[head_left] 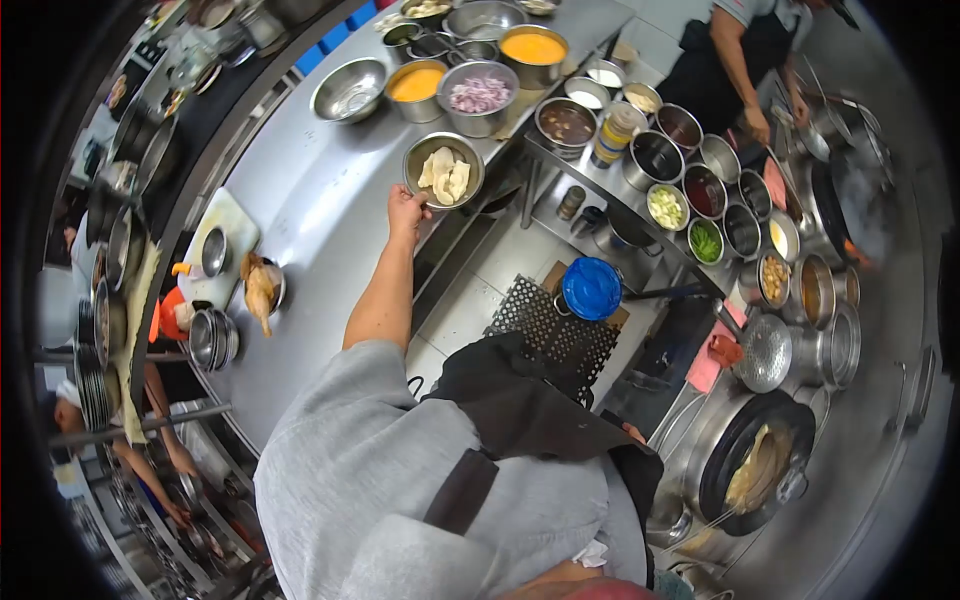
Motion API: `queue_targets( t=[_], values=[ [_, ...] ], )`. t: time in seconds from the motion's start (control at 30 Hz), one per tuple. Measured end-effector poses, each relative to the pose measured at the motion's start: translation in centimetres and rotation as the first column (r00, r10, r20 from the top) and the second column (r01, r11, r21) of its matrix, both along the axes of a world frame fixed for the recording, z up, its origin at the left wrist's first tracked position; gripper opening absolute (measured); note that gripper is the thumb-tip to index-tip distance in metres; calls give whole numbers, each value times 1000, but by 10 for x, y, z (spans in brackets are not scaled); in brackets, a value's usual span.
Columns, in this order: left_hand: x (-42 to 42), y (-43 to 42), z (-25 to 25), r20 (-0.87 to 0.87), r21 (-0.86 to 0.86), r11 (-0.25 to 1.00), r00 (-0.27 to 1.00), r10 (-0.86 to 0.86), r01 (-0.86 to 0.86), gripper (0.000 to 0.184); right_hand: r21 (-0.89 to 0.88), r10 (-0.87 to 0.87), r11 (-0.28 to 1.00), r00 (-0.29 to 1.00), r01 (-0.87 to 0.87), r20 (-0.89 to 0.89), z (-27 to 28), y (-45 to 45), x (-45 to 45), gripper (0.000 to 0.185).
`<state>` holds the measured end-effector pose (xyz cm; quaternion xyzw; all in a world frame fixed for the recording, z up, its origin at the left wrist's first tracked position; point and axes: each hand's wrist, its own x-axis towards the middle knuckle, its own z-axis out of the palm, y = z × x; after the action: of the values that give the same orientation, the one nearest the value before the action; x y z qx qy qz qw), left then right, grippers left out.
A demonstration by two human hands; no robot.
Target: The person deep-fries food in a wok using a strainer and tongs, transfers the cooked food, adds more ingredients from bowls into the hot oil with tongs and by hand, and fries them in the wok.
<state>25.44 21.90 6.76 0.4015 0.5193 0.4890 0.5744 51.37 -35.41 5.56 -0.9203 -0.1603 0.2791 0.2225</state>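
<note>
My left hand (407,212) is closed on the rim of a small metal bowl (412,178), with the arm stretched out over the steel counter's edge. Several pale, flat pieces (444,175) lie in the bowl; I cannot make out their kind. Just beyond it stands a metal pot of chopped purple onion (479,95), and beside that a pot of orange liquid (416,84). Only a bit of my right hand (632,432) shows past the black apron, near the stove side. Its fingers are mostly hidden.
A wok (757,463) with yellowish food sits at lower right. Sauce pots surround a yellow-labelled jar (614,135). A blue-covered container (590,289) stands low by a perforated mat (530,315). A co-worker's hand (757,125) is at upper right. Poultry (259,285) lies on the left counter.
</note>
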Motion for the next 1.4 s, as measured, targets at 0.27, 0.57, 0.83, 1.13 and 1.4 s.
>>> queue_targets(
  t=[0.27, 0.57, 0.83, 1.13, 1.4],
  values=[
    [115, -55, 5, -32, -11, 816, 815, -578, 578, 21, 248, -162, 964, 954, 99, 251, 22, -20, -6, 21],
    [333, -255, 64, 58, -56, 206, 209, -976, 977, 15, 254, -542, 758, 364, 601, 758, 131, -172, 7, 29],
    [512, -448, 132, 81, -1, -155, -154, -985, 988, 16, 129, -571, 734, 502, 667, 649, 67, -268, 29, 50],
    [665, -621, 99, -375, 165, -363, -282, -883, 917, 19, 244, -717, 656, 490, 715, 495, 71, -292, 14, 41],
    [685, -713, 84, -883, 424, -571, 180, -435, 703, 16, 287, -731, 645, 462, 709, 502, 71, -278, 11, 42]
  ],
)
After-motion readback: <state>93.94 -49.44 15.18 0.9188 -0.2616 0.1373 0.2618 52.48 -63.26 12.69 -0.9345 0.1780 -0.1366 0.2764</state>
